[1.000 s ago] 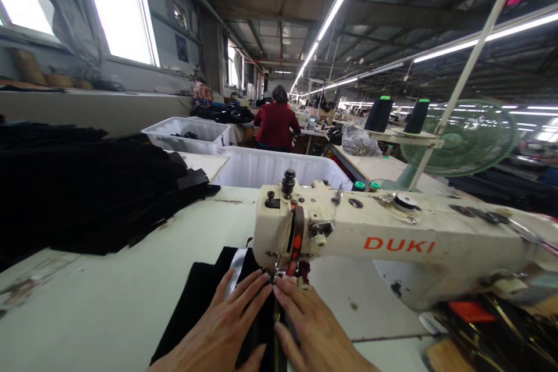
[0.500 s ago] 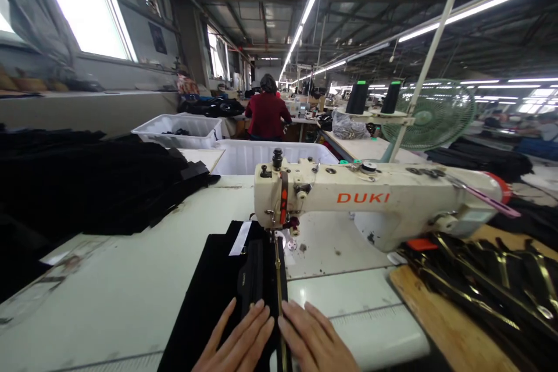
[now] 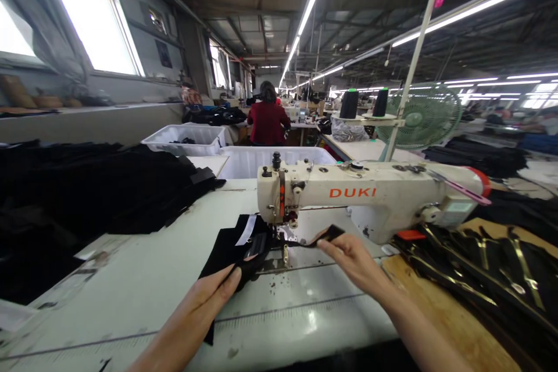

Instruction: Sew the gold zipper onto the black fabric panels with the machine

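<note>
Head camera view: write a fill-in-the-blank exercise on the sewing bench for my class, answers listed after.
1. The sewing machine carries the word ____ in orange.
2. The left hand presses on ____ fabric.
3. The right hand pinches a dark strip to the ____ of the needle.
4. Behind the machine stands a green ____.

Answers: DUKI; black; right; fan

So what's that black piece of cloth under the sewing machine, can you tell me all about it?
The black fabric piece lies flat on the pale table, its far end tucked under the needle end of the cream sewing machine. It looks soft and matte, with a white label on top. The left hand presses its near edge. The right hand pinches a narrow black end that sticks out to the right of the needle.
</note>
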Action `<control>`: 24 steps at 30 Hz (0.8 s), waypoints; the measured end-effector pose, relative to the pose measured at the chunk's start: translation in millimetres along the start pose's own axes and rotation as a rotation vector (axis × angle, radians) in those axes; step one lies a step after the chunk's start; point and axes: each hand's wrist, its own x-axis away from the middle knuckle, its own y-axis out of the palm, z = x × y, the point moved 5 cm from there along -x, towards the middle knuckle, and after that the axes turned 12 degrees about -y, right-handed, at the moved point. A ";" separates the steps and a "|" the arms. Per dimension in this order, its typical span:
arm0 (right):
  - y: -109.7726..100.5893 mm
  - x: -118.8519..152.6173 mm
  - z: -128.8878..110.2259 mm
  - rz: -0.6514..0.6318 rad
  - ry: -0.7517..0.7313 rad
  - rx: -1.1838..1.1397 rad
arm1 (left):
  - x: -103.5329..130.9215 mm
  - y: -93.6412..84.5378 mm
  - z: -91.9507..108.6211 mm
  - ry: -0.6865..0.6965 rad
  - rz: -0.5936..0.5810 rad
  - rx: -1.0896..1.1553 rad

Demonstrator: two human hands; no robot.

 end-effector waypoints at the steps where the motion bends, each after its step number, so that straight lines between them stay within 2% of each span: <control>1: 12.5 3.0 -9.3 -0.094 -0.077 0.026 | 1.2 3.6 -0.6 0.035 -0.025 -0.009; 3: 50.4 23.8 -25.9 -0.302 -0.332 0.219 | 6.1 11.4 -3.5 0.161 -0.060 -0.091; 4: 68.2 38.6 -29.5 -0.307 -0.453 0.373 | 10.2 15.8 -5.2 0.245 -0.065 -0.164; 6: 96.5 69.8 -29.3 -0.197 -0.637 0.610 | 20.9 25.9 -7.8 0.431 -0.047 -0.340; 8: 111.1 94.2 -22.0 -0.098 -0.694 0.696 | 33.2 37.4 -8.8 0.617 0.001 -0.504; 11: 108.6 109.0 -17.6 -0.068 -0.693 0.667 | 45.9 55.1 -11.4 0.770 0.054 -0.687; 16: 94.4 104.8 -29.6 -0.095 -0.689 0.657 | 48.7 75.9 -18.2 0.812 0.052 -0.810; 20: 99.2 105.9 -32.6 -0.023 -0.717 0.699 | 47.4 82.7 -21.2 0.843 0.071 -0.834; 24: 105.2 108.9 -30.1 -0.013 -0.725 0.745 | 46.8 82.3 -21.5 0.813 0.032 -0.832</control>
